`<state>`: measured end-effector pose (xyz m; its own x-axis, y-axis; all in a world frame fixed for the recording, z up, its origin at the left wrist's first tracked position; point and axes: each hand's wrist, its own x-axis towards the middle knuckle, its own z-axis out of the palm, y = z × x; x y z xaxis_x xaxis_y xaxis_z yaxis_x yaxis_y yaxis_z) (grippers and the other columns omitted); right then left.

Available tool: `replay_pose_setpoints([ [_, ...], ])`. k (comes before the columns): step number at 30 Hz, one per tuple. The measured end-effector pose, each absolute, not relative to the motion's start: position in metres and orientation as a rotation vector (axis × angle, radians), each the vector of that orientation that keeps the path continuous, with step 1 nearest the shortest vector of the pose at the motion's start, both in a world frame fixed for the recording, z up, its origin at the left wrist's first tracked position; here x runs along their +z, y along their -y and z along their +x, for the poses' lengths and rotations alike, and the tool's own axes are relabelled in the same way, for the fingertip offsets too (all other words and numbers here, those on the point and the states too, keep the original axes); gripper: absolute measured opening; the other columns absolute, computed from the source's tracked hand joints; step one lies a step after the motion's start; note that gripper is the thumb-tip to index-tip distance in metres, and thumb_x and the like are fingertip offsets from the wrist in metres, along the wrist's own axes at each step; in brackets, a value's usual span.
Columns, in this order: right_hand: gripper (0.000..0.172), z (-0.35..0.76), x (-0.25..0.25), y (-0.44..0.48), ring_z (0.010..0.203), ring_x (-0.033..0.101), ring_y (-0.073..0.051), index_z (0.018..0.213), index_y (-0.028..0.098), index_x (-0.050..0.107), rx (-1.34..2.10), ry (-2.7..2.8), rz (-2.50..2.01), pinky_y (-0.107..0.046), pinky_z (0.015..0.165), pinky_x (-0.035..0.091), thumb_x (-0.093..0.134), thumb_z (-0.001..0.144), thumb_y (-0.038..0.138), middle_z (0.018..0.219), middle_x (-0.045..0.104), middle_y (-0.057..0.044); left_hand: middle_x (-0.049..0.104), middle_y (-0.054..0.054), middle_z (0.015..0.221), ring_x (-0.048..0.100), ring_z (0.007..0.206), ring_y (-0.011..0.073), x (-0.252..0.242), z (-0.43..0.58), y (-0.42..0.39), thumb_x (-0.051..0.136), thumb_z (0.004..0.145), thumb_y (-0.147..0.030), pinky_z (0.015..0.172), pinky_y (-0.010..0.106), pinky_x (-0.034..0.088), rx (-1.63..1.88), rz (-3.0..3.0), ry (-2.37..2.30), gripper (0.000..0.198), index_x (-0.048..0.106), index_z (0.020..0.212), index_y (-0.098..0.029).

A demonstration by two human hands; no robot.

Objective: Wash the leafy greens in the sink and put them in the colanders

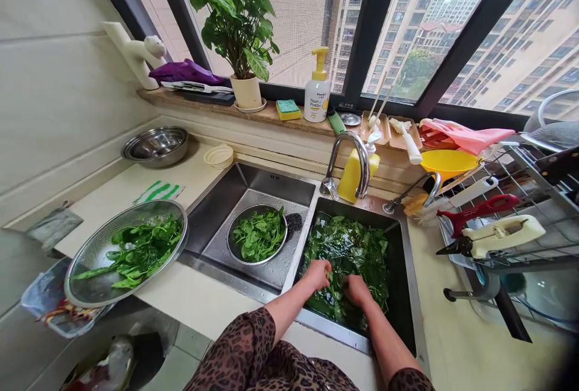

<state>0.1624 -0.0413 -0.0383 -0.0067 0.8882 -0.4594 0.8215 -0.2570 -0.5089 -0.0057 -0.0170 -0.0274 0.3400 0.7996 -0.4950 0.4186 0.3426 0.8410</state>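
Wet leafy greens (pixel 348 252) float in water filling the right basin of a steel double sink (pixel 253 177). A steel bowl (pixel 229 240) of greens sits in the left basin, and a mesh colander (pixel 93 252) holding more lies tilted on the bench (pixel 181 312), left of the sink. The leaves point every way. The left hand (pixel 318 274) and right hand (pixel 357 290) dip among them, fingers (pixel 324 273) curled, tips hidden, so I cannot tell whether they pinch anything. A potted plant (pixel 237 23) stands on the windowsill (pixel 271 116), upper centre.
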Motion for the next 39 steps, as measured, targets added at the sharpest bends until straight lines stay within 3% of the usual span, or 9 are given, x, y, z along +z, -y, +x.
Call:
replay_pose_setpoints([
  [4,0.026,0.171,-0.036,0.035,0.064,0.060,-0.019,0.091,0.023,0.058,1.244,1.127,-1.870,-0.029,0.057,0.044,0.058,0.067,0.035,0.062,0.062,0.001,0.057,0.000,0.067,0.059,0.054,0.0110,-0.018,-0.010,0.006,0.054,0.071,-0.018,0.050,0.021,0.042,0.647,0.942,-1.245,0.011,0.051,0.081,-0.015],
  [8,0.042,0.173,-0.025,0.035,0.058,0.058,-0.013,0.084,0.025,0.050,1.585,0.417,-1.305,-0.025,0.053,0.044,0.077,0.051,0.029,0.062,0.059,0.006,0.057,-0.001,0.065,0.054,0.048,0.0081,-0.011,-0.015,0.002,0.061,0.066,-0.029,0.047,0.020,0.040,0.763,0.856,-1.147,0.025,0.052,0.085,-0.015],
  [14,0.032,0.165,-0.007,0.041,0.059,0.056,-0.010,0.074,0.021,0.054,1.823,0.378,-1.138,-0.022,0.055,0.044,0.078,0.053,0.021,0.067,0.059,0.004,0.058,0.003,0.079,0.053,0.060,0.0096,-0.011,-0.015,0.005,0.063,0.065,-0.043,0.051,0.021,0.041,0.760,0.958,-1.064,0.038,0.056,0.088,-0.013],
  [17,0.030,0.161,-0.007,0.042,0.052,0.050,-0.007,0.072,0.018,0.056,1.922,0.477,-1.137,-0.021,0.052,0.039,0.078,0.053,0.024,0.064,0.056,0.005,0.058,0.008,0.096,0.055,0.069,0.0121,-0.013,-0.016,0.005,0.071,0.058,-0.039,0.058,0.024,0.043,0.659,1.016,-1.036,0.057,0.053,0.105,-0.012],
  [20,0.029,0.159,-0.009,0.043,0.051,0.043,-0.005,0.070,0.017,0.056,1.981,0.599,-1.153,-0.019,0.049,0.033,0.078,0.053,0.025,0.059,0.051,0.006,0.053,0.009,0.111,0.054,0.088,0.0168,-0.007,-0.017,0.006,0.077,0.053,-0.029,0.076,0.029,0.044,0.665,1.259,-0.983,0.073,0.047,0.118,-0.016],
  [23,0.028,0.158,-0.011,0.044,0.051,0.038,-0.005,0.074,0.017,0.057,1.954,0.710,-1.200,-0.018,0.048,0.028,0.075,0.056,0.028,0.060,0.048,0.007,0.053,0.006,0.107,0.049,0.099,0.0196,0.005,-0.015,0.011,0.070,0.063,-0.025,0.088,0.033,0.039,0.659,1.689,-1.031,0.052,0.055,0.112,-0.020],
  [26,0.026,0.159,-0.013,0.043,0.045,0.030,-0.004,0.069,0.016,0.055,1.900,0.861,-1.294,-0.019,0.045,0.021,0.072,0.058,0.033,0.052,0.040,0.009,0.052,0.006,0.101,0.046,0.099,0.0207,0.014,-0.012,0.020,0.058,0.073,-0.023,0.088,0.034,0.038,0.461,2.046,-1.133,0.033,0.058,0.106,-0.020],
  [32,0.030,0.160,-0.017,0.042,0.042,0.024,-0.004,0.053,0.017,0.048,1.778,1.129,-1.377,-0.021,0.043,0.017,0.067,0.060,0.038,0.044,0.031,0.009,0.054,0.008,0.096,0.047,0.095,0.0218,0.014,-0.010,0.027,0.042,0.083,-0.030,0.082,0.033,0.041,0.102,2.302,-1.188,0.023,0.059,0.094,-0.018],
  [39,0.022,0.157,-0.023,0.042,0.044,0.024,-0.005,0.057,0.016,0.053,1.751,1.239,-1.338,-0.021,0.044,0.018,0.065,0.062,0.035,0.046,0.033,0.008,0.058,0.008,0.088,0.053,0.087,0.0211,0.008,-0.009,0.027,0.041,0.081,-0.029,0.074,0.031,0.042,0.118,2.296,-1.197,0.024,0.062,0.086,-0.018],
])
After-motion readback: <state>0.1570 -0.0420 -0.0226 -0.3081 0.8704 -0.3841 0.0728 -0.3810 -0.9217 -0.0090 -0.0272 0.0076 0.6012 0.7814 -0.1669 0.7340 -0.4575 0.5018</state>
